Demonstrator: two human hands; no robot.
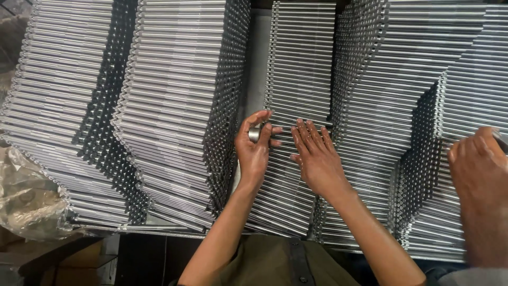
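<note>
Viewed from above, stacked steel rods fill nearly the whole frame. We count five stacks: one at upper left (53, 106), a second (174, 106) beside it, a low middle stack (301, 63), a fourth (381, 79), and a fifth (471, 79) at the right edge. The stacks stand close together, and their stepped end faces show as dark dotted walls. The only open room is a narrow pale strip of desk (258, 58) between the second stack and the middle one, running from the top of the frame down to the hands. A crumpled plastic sheet (24, 196) lies at lower left.

Our left hand (255, 148) sits at the left end of the middle stack, in that strip, fingers curled around the end of one rod (254, 133), whose round grey face shows between thumb and fingers. Our right hand (316, 156) lies just beside it, flat and open, palm down, fingers spread on the rods of the middle stack, grasping nothing. Both forearms rise from the bottom centre of the frame.

A third hand (479, 164), another person's, rests on the fifth stack at the right edge; we cannot tell what it holds.
</note>
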